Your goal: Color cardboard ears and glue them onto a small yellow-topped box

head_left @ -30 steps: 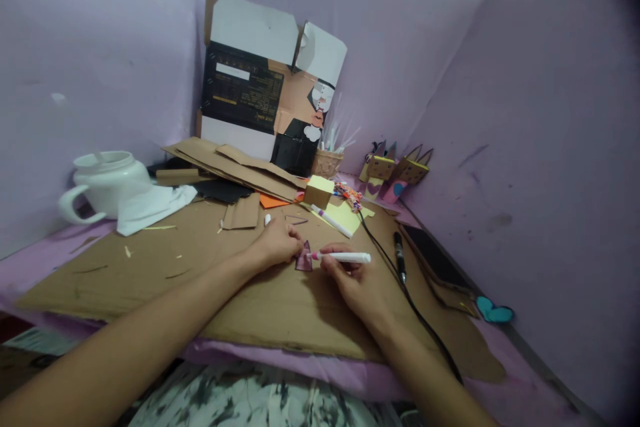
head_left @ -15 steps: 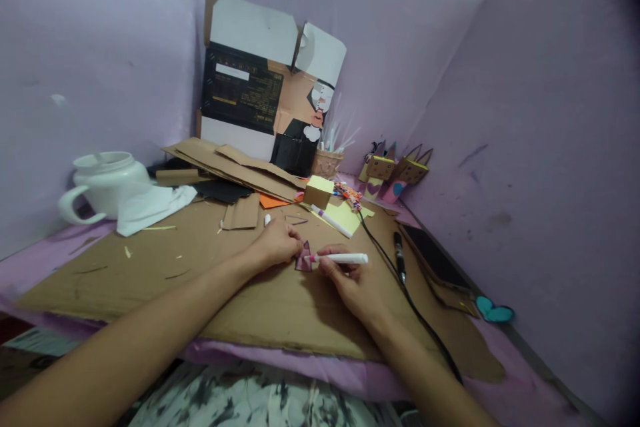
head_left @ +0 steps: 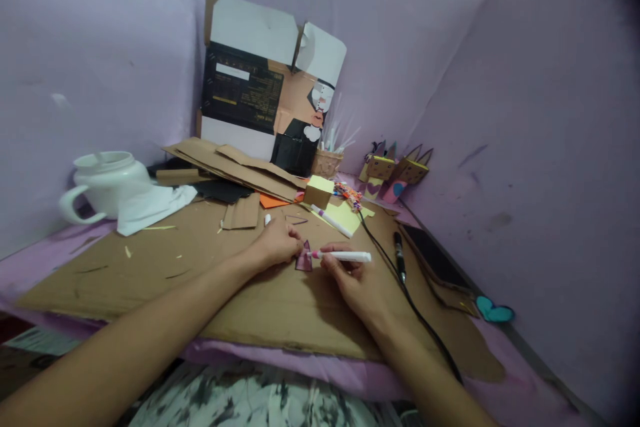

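A small dark purple triangular piece (head_left: 304,258) lies on a large cardboard sheet (head_left: 165,273). My left hand (head_left: 277,242) has its fingers curled and pinches the piece's left side, holding it down. My right hand (head_left: 354,280) grips a white marker with a pink tip (head_left: 341,256), held nearly flat, and the tip touches the triangle's right edge.
A white jug (head_left: 103,183) with a crumpled cloth sits at the left. Cardboard scraps and a printed box (head_left: 260,87) stand at the back. A yellow note block (head_left: 319,191), a second marker (head_left: 330,220), a black pen (head_left: 399,253), a black cable (head_left: 400,283) and cardboard figures (head_left: 395,173) lie to the right.
The marker in my right hand shifted slightly left and back right against the triangle. My left hand stayed put.
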Action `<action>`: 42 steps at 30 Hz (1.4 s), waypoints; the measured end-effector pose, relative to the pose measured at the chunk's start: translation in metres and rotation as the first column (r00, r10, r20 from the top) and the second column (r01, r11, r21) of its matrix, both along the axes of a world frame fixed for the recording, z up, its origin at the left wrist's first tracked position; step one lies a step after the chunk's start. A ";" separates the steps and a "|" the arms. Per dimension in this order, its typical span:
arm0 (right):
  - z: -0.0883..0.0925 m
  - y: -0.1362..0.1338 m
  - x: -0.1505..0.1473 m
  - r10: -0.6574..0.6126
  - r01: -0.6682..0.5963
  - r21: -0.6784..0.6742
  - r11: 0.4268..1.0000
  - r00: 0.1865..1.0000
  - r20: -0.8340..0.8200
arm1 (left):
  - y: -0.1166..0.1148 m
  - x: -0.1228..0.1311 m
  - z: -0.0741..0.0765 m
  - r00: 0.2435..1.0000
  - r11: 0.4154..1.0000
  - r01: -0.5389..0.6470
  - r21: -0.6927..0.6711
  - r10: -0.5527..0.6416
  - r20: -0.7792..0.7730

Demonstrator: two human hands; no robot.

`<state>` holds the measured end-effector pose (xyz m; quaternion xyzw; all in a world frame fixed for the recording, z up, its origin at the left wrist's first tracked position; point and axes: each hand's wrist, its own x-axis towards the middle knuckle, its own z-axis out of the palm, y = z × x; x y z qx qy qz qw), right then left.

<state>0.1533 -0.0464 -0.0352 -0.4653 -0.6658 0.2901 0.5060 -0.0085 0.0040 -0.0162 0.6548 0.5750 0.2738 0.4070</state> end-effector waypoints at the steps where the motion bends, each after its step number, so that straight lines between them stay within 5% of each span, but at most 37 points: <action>1: 0.000 0.000 0.000 0.006 -0.006 -0.010 1.000 1.000 0.010 | 0.000 0.000 0.001 1.000 1.000 0.007 -0.001 -0.007 -0.005; 10: 0.002 -0.004 0.004 -0.034 0.029 -0.055 0.998 0.994 -0.102 | -0.005 0.001 0.007 1.000 1.000 -0.009 -0.028 0.009 -0.007; 20: -0.004 0.000 0.005 0.021 -0.021 -0.006 1.000 0.999 0.049 | -0.005 0.001 0.007 1.000 1.000 -0.018 -0.019 0.018 -0.001; 42: 0.003 -0.001 0.000 0.000 0.001 0.027 1.000 0.999 -0.044 | -0.003 0.001 0.003 0.999 1.000 -0.014 -0.023 0.015 0.041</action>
